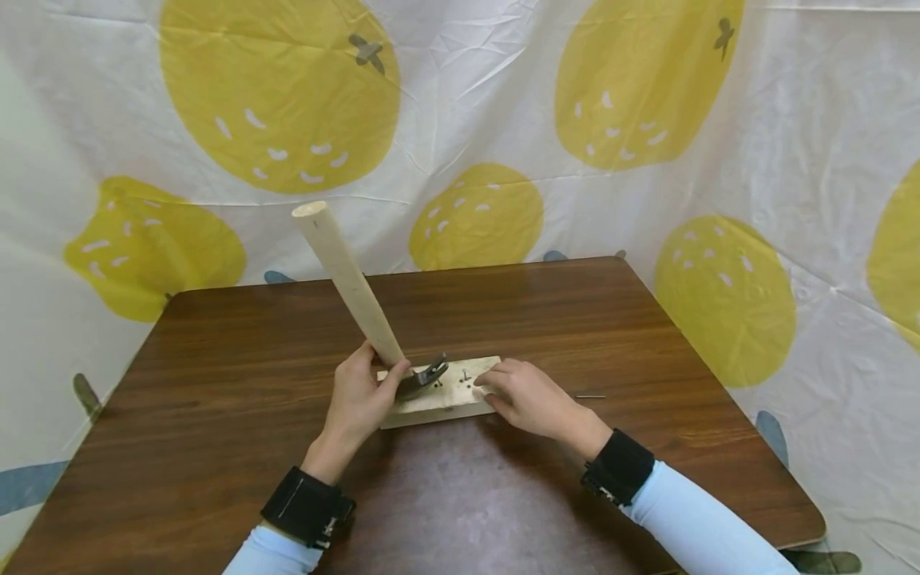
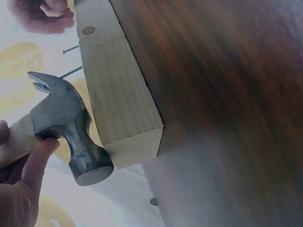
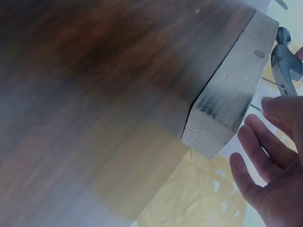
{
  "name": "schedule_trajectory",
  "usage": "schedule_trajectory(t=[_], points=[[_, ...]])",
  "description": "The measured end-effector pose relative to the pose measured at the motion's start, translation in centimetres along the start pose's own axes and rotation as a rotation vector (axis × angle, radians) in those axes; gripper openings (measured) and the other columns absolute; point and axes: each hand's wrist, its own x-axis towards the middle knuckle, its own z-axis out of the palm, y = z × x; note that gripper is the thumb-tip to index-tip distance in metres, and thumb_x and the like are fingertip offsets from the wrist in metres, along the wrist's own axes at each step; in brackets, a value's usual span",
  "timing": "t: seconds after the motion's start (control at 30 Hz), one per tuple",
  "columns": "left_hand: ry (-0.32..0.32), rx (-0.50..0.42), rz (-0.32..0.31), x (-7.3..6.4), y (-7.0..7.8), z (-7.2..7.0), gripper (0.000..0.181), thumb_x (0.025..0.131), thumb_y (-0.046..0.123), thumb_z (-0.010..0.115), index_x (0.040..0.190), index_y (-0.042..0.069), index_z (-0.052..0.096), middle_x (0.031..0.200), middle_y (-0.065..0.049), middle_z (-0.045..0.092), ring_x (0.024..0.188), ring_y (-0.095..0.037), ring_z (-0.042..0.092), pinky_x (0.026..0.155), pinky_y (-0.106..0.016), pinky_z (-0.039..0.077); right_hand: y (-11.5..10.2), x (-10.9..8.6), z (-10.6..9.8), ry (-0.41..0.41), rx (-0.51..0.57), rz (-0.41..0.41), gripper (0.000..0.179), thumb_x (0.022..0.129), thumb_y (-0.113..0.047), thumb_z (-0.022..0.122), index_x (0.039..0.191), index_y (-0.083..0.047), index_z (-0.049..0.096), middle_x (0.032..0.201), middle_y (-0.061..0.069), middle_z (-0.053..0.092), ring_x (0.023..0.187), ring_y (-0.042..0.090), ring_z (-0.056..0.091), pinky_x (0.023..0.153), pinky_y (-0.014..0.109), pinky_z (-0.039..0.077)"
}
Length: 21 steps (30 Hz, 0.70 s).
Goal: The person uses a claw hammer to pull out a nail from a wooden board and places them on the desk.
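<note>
A claw hammer (image 1: 352, 287) with a pale wooden handle stands tilted, its dark metal head low over the left part of a wooden block (image 1: 449, 410). My left hand (image 1: 359, 399) grips the handle close to the head. In the left wrist view the hammer head (image 2: 59, 106) has its face beside the block's near end. Two nails stick out of the block; one nail (image 2: 71, 72) shows beside the claw. My right hand (image 1: 535, 399) is at the block's right end, fingers loosely bent, with nothing seen in its grasp. Whether its fingertips touch the block I cannot tell.
The block lies on a brown wood-grain table (image 1: 237, 415). A loose nail (image 1: 591, 396) lies on the tabletop to the right of my right hand. Behind the table hangs a white cloth (image 1: 446, 96) printed with yellow fruit.
</note>
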Motion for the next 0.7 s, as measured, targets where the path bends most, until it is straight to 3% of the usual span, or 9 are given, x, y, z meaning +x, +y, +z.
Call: schedule_trajectory(t=[0.3, 0.5, 0.7], points=[[0.014, -0.045, -0.038, -0.1, 0.3, -0.3, 0.017, 0.086, 0.009, 0.077, 0.095, 0.009, 0.063, 0.084, 0.003, 0.064, 0.071, -0.013, 0.063, 0.051, -0.021, 0.045, -0.9, 1.9, 0.2, 0.085, 0.107, 0.055, 0.06, 0.091, -0.008, 0.07, 0.145, -0.01, 0.043, 0.1, 0.0, 0.066, 0.088, 0.013, 0.066, 0.069, 0.02, 0.048], [0.017, -0.055, -0.062, -0.2, 0.4, -0.5, 0.017, 0.087, 0.009, 0.077, 0.098, 0.009, 0.063, 0.085, 0.003, 0.065, 0.052, -0.009, 0.052, 0.041, -0.022, 0.038, -1.3, 3.1, 0.7, 0.088, 0.178, 0.015, 0.062, 0.091, -0.004, 0.07, 0.146, -0.009, 0.042, 0.115, 0.002, 0.063, 0.096, 0.017, 0.065, 0.077, 0.02, 0.047], [0.035, -0.033, -0.051, -0.3, 0.4, -0.6, 0.017, 0.086, 0.009, 0.077, 0.096, 0.01, 0.064, 0.083, 0.004, 0.065, 0.061, -0.01, 0.054, 0.046, -0.021, 0.039, -1.7, 4.2, 1.3, 0.102, 0.164, -0.013, 0.058, 0.09, -0.004, 0.072, 0.142, -0.011, 0.049, 0.118, 0.001, 0.062, 0.093, 0.017, 0.065, 0.079, 0.018, 0.046]])
